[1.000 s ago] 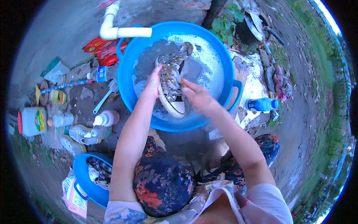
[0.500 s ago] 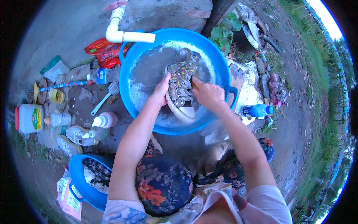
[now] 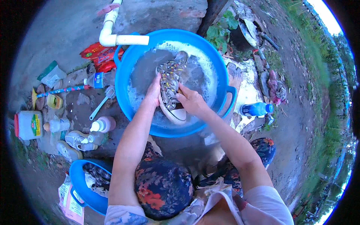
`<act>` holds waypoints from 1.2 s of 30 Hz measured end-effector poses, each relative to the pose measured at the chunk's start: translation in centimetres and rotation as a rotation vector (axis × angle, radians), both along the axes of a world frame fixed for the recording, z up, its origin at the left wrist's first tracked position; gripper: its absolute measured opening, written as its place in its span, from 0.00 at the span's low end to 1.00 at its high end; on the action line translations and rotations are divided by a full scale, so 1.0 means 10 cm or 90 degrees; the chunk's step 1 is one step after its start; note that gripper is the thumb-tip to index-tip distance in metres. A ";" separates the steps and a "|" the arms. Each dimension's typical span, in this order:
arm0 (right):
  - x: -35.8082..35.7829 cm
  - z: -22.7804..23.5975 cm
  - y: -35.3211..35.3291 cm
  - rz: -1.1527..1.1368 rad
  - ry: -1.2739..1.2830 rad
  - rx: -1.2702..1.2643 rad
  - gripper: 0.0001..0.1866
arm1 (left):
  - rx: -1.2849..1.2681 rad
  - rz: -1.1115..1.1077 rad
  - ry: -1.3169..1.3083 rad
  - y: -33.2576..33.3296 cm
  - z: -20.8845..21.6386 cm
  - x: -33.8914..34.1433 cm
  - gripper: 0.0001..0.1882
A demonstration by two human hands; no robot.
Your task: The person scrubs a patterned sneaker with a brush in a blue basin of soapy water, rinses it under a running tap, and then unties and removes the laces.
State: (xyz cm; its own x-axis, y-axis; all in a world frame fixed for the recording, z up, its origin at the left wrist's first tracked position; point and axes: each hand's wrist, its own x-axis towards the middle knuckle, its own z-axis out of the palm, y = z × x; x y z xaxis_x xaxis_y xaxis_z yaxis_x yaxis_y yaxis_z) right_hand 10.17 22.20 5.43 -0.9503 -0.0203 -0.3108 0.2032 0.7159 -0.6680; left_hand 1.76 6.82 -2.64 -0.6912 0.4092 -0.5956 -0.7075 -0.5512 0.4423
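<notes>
A patterned canvas shoe (image 3: 169,79) with a white sole and toe cap is held tilted over a blue tub (image 3: 224,67) of grey, sudsy water. Its toe points towards me. My left hand (image 3: 153,92) grips the shoe along the left edge of its sole. My right hand (image 3: 193,102) is closed around a yellow-brown handle (image 3: 181,91), pressed against the lace area on the shoe's right side. My fingers hide most of that tool, so its working end cannot be seen.
A white pipe (image 3: 131,40) reaches over the tub's far left rim. At left lie a pale-handled brush (image 3: 98,108), a pink-white bottle (image 3: 104,124), grey-white shoes (image 3: 80,140) and a lidded jar (image 3: 29,125). A smaller blue tub (image 3: 77,176) holds cloth. A blue bottle (image 3: 256,109) lies right.
My right hand has moved down and left across the shoe, from its outer right side to the laces. The view has shifted slightly, and the shoe sits a little further left in it.
</notes>
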 end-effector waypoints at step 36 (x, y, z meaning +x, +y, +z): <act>0.11 0.21 -0.01 -0.058 -0.114 -0.123 0.27 | -0.073 -0.039 0.019 -0.07 0.08 -0.05 0.28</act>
State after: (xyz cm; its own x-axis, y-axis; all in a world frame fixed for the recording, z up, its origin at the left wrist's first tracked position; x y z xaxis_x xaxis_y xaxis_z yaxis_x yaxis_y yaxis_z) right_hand 11.25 22.12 7.56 -0.8814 -0.0118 -0.4722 0.3879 0.5525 -0.7378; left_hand 1.28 6.09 -1.83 -0.6852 0.3814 -0.6205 -0.7238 -0.4516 0.5217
